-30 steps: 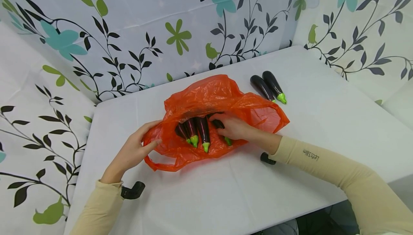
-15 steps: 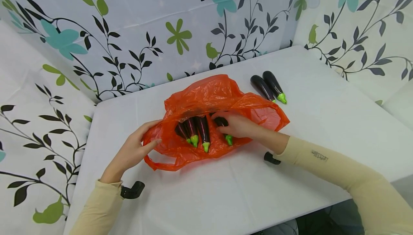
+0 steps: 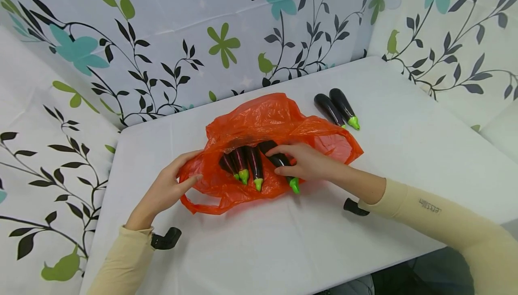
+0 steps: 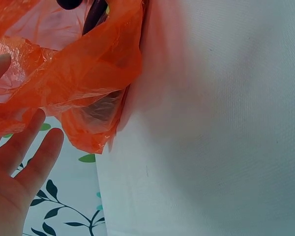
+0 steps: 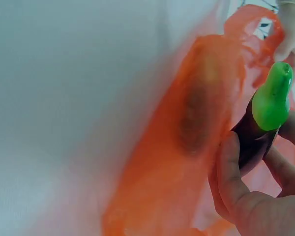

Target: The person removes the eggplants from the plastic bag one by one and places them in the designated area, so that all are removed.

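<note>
An orange plastic bag [image 3: 251, 115] lies on its side, mouth toward me. Several glossy dark purple eggplants with green stems are inside, among them one eggplant [image 3: 256, 162] in the middle. My right hand [image 3: 307, 162] grips another eggplant [image 3: 279, 160] between thumb and fingers at the bag's mouth. In the right wrist view the green stem [image 5: 273, 101] of that eggplant points up and away from the palm. My left hand [image 3: 166, 191] holds the bag's left rim, thumb inside and fingers outside. The left wrist view shows two straight fingers [image 4: 46, 157] beside the orange plastic.
Two more eggplants [image 3: 341, 108] lie side by side on the table behind the bag's right end. The white table [image 3: 251, 245] runs back to a floral cloth wall [image 3: 162, 29]. A loop handle [image 3: 206, 209] of the bag hangs near my left hand.
My right hand has drawn its eggplant toward me and to the right, so its stem now sticks out past the bag's mouth. My left hand stays in place.
</note>
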Demonstrator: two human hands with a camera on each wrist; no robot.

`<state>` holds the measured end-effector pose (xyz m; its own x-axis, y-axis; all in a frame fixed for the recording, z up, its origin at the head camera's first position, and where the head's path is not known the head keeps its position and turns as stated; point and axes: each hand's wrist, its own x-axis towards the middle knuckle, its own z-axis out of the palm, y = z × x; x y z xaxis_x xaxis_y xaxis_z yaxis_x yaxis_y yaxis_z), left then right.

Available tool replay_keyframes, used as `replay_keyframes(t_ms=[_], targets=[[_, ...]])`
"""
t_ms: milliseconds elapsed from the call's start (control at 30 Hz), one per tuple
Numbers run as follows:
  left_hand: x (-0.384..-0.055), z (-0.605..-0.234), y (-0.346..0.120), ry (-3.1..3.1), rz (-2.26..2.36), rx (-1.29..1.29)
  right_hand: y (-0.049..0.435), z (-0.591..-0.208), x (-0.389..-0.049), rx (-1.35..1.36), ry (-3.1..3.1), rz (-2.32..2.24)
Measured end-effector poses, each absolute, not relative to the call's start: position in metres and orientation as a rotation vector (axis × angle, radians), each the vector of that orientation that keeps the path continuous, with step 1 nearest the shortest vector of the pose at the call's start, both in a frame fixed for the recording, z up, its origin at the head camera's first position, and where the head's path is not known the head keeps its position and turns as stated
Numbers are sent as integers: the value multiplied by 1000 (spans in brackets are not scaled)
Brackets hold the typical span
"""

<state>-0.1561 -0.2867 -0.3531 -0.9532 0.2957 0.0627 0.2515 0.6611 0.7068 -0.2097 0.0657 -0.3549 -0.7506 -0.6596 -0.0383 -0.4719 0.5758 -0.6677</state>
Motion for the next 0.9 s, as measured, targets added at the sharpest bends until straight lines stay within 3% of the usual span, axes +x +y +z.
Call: replay_keyframes(t_ms=[900], targets=[[-156,-355,-290,2839,1134,447,111,-274,-152,-1053,2453,-1200]])
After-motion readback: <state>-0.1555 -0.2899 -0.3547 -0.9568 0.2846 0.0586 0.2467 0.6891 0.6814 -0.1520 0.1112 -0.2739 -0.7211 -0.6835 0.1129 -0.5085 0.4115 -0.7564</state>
